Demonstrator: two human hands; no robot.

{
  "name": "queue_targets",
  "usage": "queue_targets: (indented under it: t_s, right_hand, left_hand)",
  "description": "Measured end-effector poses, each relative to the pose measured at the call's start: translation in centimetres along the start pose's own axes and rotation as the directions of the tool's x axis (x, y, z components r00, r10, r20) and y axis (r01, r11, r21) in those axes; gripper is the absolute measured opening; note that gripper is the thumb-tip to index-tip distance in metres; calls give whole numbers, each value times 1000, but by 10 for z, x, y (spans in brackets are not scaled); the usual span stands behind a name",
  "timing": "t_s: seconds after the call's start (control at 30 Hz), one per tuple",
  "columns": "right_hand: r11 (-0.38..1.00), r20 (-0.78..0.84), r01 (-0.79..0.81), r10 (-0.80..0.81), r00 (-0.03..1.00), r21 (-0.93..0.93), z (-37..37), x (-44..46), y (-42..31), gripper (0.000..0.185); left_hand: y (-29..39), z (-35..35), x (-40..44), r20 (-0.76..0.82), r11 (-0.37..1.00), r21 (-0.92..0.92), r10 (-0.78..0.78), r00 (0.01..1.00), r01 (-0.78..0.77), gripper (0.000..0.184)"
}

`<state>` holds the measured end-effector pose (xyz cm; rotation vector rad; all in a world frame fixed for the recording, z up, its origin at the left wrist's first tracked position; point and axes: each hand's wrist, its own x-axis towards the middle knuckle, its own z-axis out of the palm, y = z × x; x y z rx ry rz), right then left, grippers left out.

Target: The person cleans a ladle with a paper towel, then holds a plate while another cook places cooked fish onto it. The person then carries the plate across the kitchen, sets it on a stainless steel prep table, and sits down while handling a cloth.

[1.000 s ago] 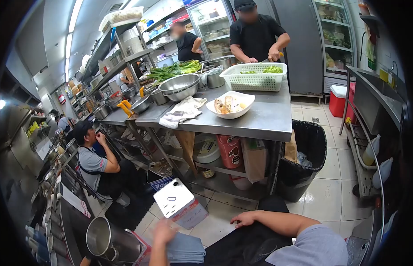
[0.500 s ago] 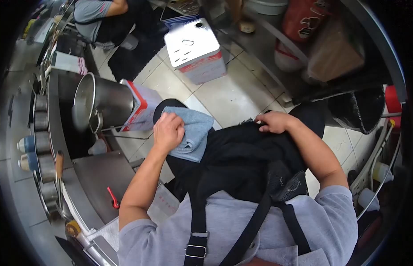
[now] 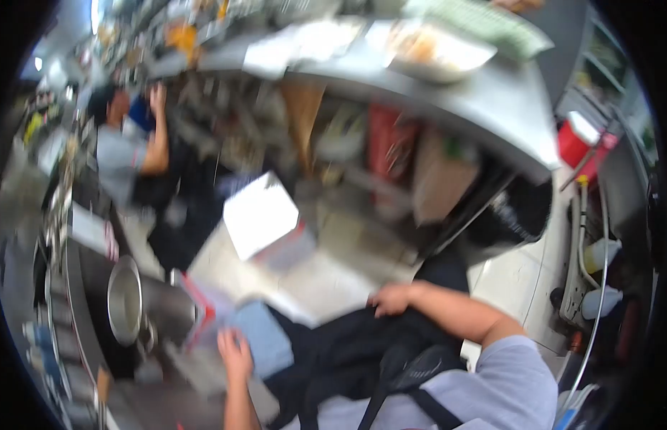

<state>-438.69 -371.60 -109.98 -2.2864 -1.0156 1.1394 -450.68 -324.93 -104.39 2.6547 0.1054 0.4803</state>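
Observation:
A folded blue-grey cloth [image 3: 265, 340] lies over my knee, on the black apron [image 3: 341, 344]. At its left edge is my left hand [image 3: 235, 352], touching or close beside it. The fingers look stretched and slightly apart, though motion softens them. My right hand [image 3: 393, 297] rests on the apron over my other thigh. Its fingers are loosely bent and a little apart, with no object visible in them. The underside of that hand is hidden.
A metal pot [image 3: 126, 301] stands at the left, beside a red-and-white container [image 3: 197, 304]. A square white-topped tin [image 3: 262, 215] is on the floor ahead. The steel counter [image 3: 512, 107] carries a tray of food [image 3: 437, 50]. A co-worker [image 3: 126, 154] is at the far left.
My view has tilted up, bringing the counter and co-worker into sight. My left hand has shifted from on top of the cloth to its left edge. My right hand stays on the apron.

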Motion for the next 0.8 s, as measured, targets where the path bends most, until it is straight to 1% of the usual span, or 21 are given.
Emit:
queue_targets:
  t_s: [0.03,0.07,0.1,0.13,0.17,0.2,0.23,0.27,0.3,0.33,0.37,0.4,0.43,0.47,0.5,0.57,0.6,0.67,0.7,0.8]
  right_hand:
    - [1000,13,29,-29,999,11,1,6,5,46]
    - [999,-5,-2,3,1000,34,4,11,13,46]
    - [999,8,-25,24,1000,36,3,13,12,46]
    - [999,4,-22,22,1000,40,4,16,19,47]
    - [999,2,-37,37,999,-2,-3,12,14,48]
    - [999,22,-33,34,999,-26,-9,11,12,49]
    - [999,-20,-25,24,1000,-20,-12,10,10,49]
    - [1000,-52,-13,13,999,-9,-12,9,10,49]
    - [1000,-56,-11,10,998,-17,-13,9,11,49]
    - [1000,-65,-8,7,998,-14,-12,11,11,49]
    - [1000,-72,-6,5,997,-7,-12,12,11,49]
    - [1000,-73,-5,5,997,-7,-12,13,10,49]
    - [1000,-37,-13,12,999,-22,-13,15,10,49]
    - [999,0,-19,19,1000,-37,-13,16,10,49]
    - [999,-2,-14,14,1000,-39,-12,18,10,49]
    - [999,4,-20,20,1000,-41,-12,17,13,49]
    - [999,1,-22,22,1000,-40,-12,15,14,49]
    - [999,-24,-34,34,999,-15,-12,14,13,51]
    - [999,-21,-32,31,999,-15,-12,16,15,51]
    - [999,-20,-37,37,999,9,-9,19,18,52]
  left_hand:
    - [3,4,-4,1,996,87,-30,1000,30,29]
    - [22,-9,4,99,992,61,-120,988,114,32]
    - [27,-22,4,189,972,215,-138,972,97,44]
    - [33,-29,12,269,922,378,-194,944,82,56]
    - [33,-34,34,233,929,363,-162,959,69,56]
    - [27,-43,55,424,939,333,-227,877,82,66]
    - [23,-50,66,607,943,317,-285,742,104,77]
    - [33,-55,76,599,943,315,-283,749,105,77]
    - [48,-58,93,425,994,107,-63,903,19,57]
    - [54,-57,103,184,990,-75,134,974,-122,37]
    - [41,-29,111,36,975,-97,204,978,-199,37]
    - [38,-9,110,36,975,-96,204,978,-200,37]
    - [43,10,105,224,993,-43,121,967,-114,35]
    - [49,20,100,400,999,26,22,916,-36,35]
    - [52,21,99,396,999,31,21,918,-37,35]
    - [58,22,103,373,994,78,-94,923,70,37]
    - [53,25,105,373,995,77,-91,924,66,37]
    - [34,36,106,307,1000,-22,7,952,0,33]
    - [28,38,108,307,1000,-20,3,952,4,33]
    - [14,42,114,406,995,-53,-54,912,82,36]
